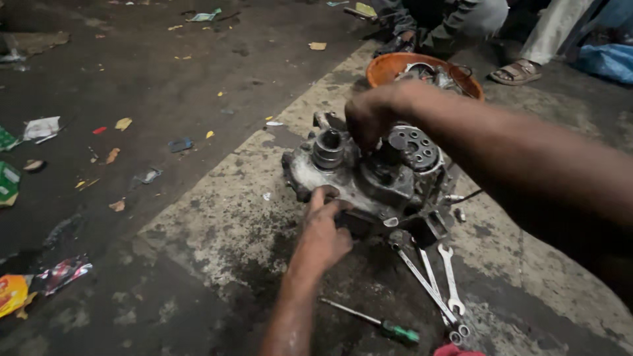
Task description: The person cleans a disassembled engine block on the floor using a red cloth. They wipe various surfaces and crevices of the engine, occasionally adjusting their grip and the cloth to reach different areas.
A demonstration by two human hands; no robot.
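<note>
The engine block (369, 175) sits on the oily floor (217, 217). The left hand (323, 231) rests flat against its near edge, fingers loose; the right hand (369, 118) pinches a part on top. Wrenches (438, 280) lie just beside.

Open concrete floor (217, 217) is left free on the engine block's (369, 178) left side. The right side is crowded by spanners (438, 280), a screwdriver (376, 323) and, behind, an orange bowl (389, 66). The top is covered by the right hand (369, 118).

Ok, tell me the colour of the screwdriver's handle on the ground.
Green, on the screwdriver near the left hand; head view shows it.
</note>
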